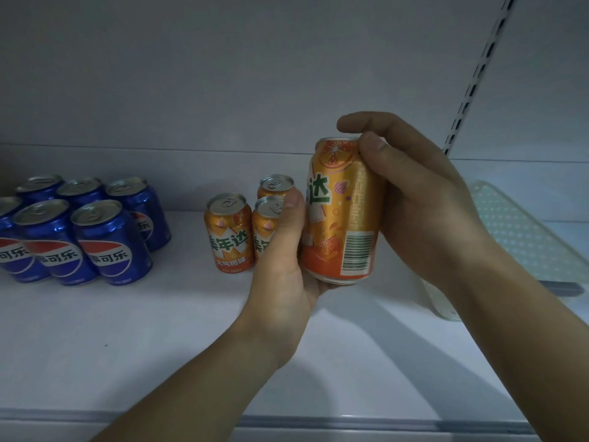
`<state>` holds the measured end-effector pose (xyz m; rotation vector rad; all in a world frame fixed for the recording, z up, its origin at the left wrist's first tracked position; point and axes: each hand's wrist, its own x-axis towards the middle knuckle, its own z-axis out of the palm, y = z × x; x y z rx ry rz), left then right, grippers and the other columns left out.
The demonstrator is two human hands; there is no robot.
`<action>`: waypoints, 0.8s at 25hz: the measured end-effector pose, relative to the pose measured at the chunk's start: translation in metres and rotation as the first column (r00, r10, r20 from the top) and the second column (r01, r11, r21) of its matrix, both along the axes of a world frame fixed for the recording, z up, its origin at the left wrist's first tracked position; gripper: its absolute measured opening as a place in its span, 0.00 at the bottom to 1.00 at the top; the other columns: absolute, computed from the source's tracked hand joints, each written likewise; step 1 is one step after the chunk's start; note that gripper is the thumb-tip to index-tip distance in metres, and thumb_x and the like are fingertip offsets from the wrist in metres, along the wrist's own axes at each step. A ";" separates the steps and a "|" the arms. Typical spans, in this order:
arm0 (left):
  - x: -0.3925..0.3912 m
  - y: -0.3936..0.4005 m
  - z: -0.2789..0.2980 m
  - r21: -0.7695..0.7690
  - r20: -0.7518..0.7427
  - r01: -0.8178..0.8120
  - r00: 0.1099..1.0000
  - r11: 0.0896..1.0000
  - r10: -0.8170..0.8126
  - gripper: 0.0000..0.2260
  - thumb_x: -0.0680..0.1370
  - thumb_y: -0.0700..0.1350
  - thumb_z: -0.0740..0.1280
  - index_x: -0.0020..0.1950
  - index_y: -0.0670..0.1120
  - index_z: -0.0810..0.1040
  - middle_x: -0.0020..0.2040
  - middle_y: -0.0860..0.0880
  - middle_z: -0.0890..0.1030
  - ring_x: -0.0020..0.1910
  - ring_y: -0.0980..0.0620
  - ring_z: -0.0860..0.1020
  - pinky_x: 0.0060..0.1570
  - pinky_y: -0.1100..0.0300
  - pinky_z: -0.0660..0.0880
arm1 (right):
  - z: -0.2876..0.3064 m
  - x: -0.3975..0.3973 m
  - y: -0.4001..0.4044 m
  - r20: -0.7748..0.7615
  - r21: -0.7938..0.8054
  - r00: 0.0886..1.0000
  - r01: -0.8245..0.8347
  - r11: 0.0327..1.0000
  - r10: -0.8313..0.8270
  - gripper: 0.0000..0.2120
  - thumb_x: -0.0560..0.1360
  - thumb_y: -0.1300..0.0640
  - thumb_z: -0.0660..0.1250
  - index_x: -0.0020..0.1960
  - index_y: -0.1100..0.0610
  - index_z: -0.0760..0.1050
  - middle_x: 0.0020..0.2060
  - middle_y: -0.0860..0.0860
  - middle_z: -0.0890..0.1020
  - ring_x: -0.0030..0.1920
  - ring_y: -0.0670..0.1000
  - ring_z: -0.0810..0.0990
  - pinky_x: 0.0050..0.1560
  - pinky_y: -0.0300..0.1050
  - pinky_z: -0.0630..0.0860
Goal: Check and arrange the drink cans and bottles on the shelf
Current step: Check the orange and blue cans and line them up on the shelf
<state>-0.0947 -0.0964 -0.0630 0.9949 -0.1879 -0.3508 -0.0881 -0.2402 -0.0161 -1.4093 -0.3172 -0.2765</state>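
Note:
An orange soda can (344, 215) is held upright above the white shelf (159, 330), its barcode facing me. My left hand (283, 260) cups it from below and the left, thumb along its side. My right hand (414, 199) grips its top and right side, fingers curled over the rim. Three more orange cans (228, 231) stand on the shelf just behind my left hand, one partly hidden by it. Several blue cola cans (105, 240) are grouped at the left.
A pale dotted tray (522, 234) lies on the shelf at the right, with a whitish container (443, 301) partly hidden behind my right forearm. A slotted shelf upright (475, 81) runs up the back wall at the right. The shelf's front edge (287, 421) crosses the bottom.

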 end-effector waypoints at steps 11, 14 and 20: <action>-0.002 0.001 0.002 0.036 -0.002 0.040 0.999 0.999 -0.040 0.29 0.72 0.63 0.59 0.66 0.49 0.78 0.57 0.39 0.84 0.49 0.38 0.84 0.39 0.54 0.82 | -0.001 0.000 -0.003 -0.045 -0.034 0.999 -0.032 0.999 0.030 0.19 0.78 0.52 0.62 0.66 0.57 0.77 0.62 0.61 0.82 0.62 0.64 0.82 0.64 0.65 0.79; -0.003 0.000 0.000 0.010 0.022 0.027 0.999 1.000 -0.028 0.26 0.74 0.61 0.60 0.67 0.50 0.78 0.59 0.43 0.84 0.59 0.39 0.82 0.52 0.47 0.81 | 0.000 -0.002 -0.003 -0.005 -0.039 1.000 0.031 0.999 -0.031 0.15 0.78 0.53 0.65 0.61 0.58 0.79 0.59 0.65 0.82 0.60 0.70 0.81 0.62 0.74 0.75; -0.003 -0.001 0.000 0.004 0.038 0.017 0.999 1.000 -0.018 0.26 0.73 0.62 0.64 0.66 0.49 0.78 0.58 0.42 0.84 0.55 0.39 0.83 0.42 0.52 0.81 | 0.000 -0.002 -0.001 0.002 -0.052 0.999 0.041 0.998 -0.041 0.14 0.78 0.53 0.64 0.58 0.59 0.79 0.58 0.66 0.81 0.59 0.70 0.81 0.60 0.70 0.77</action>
